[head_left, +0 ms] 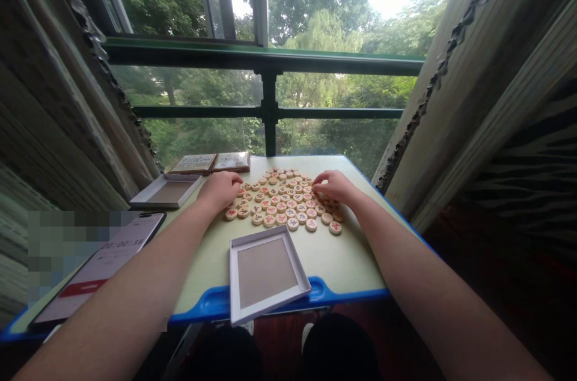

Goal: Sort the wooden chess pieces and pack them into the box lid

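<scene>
Many round wooden Chinese chess pieces (282,207) with red and dark characters lie face up in a loose spread on the pale tabletop; a few show blank faces. My left hand (220,190) is at the left edge of the spread, its fingers bent together over the outer pieces. On the opposite edge, my right hand (337,187) reaches in with its fingers curled down among the pieces. What lies under either hand's fingertips is hidden. An open shallow white box tray (268,273) rests in front of the pieces, overhanging the table's near edge.
A second shallow box tray (166,191) sits at the left edge. Behind it lies an open folding wooden case (210,163). A phone (97,270) running a timer is beside my left forearm. The table (356,273) has a blue rim; curtains and a window railing (270,56) surround it.
</scene>
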Demonstrator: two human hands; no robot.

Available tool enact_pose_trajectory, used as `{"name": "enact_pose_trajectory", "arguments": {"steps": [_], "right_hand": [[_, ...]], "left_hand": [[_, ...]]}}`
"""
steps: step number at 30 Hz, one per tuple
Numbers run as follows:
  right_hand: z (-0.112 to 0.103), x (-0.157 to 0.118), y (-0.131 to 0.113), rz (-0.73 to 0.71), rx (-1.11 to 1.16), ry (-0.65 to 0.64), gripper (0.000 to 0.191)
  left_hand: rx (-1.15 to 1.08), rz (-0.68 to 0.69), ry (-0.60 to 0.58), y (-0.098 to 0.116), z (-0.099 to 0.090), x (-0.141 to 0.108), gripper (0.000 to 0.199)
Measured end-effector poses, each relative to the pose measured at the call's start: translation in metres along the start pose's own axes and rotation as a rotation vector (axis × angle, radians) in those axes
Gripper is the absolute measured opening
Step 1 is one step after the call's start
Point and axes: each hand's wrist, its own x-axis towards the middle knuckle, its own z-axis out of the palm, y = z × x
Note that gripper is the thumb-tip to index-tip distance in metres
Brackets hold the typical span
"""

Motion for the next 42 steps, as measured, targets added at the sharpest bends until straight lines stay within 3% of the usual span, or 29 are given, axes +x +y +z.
{"name": "enact_pose_trajectory", "arguments": {"steps": [4,8,11,14,16,20,28,35,42], "right_hand": [[-0.013,-0.004,0.002,0.094,-0.151,0.032,0.026],[-0.037,-0.021,0.001,0.163,-0.398,-0.300,0.038],[-0.052,-0.037,-0.005,0.208,-0.372,-0.527,0.047],[-0.058,-0.048,-0.012,0.249,-0.301,-0.621,0.046],[-0.057,-0.053,-0.018,0.259,-0.266,-0.650,0.048],[-0.051,-0.060,-0.031,0.288,-0.300,-0.635,0.048],[-0.044,-0.060,-0.033,0.261,-0.324,-0.585,0.019],[-0.045,-0.056,-0.022,0.226,-0.269,-0.573,0.016],[-0.048,-0.053,-0.015,0.223,-0.054,-0.666,0.011]], "left_hand": [[0.001,0.026,0.008,0.000,0.001,0.001,0.033],[-0.049,0.187,0.052,0.009,0.002,-0.001,0.036],[-0.123,0.352,0.021,0.020,0.004,-0.006,0.042],[-0.167,0.439,-0.080,0.026,0.011,-0.009,0.048],[-0.150,0.437,-0.084,0.025,0.017,-0.009,0.048],[-0.142,0.396,0.062,0.017,0.022,-0.004,0.047],[-0.140,0.414,0.197,0.011,0.018,0.001,0.039],[-0.125,0.440,0.216,0.013,0.018,0.001,0.038],[-0.120,0.425,0.214,0.014,0.017,0.000,0.039]]}}
